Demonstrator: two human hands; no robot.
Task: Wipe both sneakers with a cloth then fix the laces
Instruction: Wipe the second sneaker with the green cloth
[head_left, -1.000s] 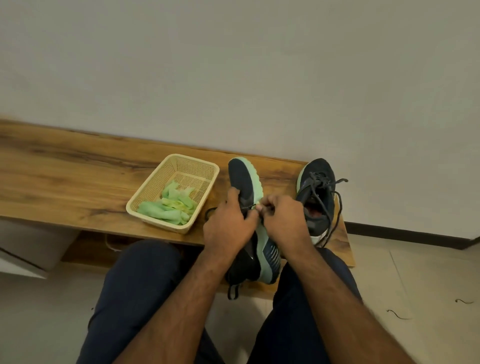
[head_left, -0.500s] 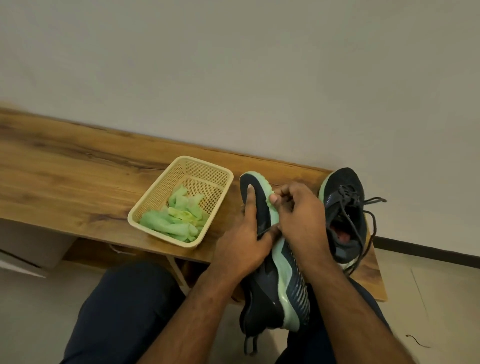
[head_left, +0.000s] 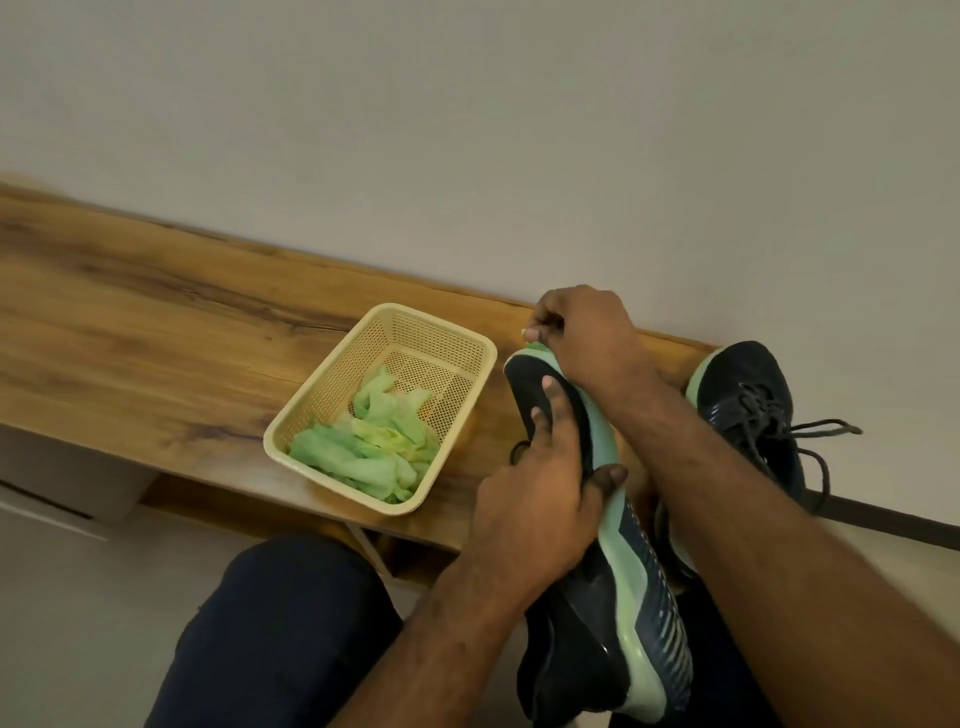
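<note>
No readable text, label, brand, number or sign is showing on any item in view.

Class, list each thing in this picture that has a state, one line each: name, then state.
held sneaker: on its side, sole showing
left hand: grips held sneaker
right hand: curled at the toe, contents unclear
other sneaker: upright on bench, laces loose
basket: holds crumpled green cloths
</note>
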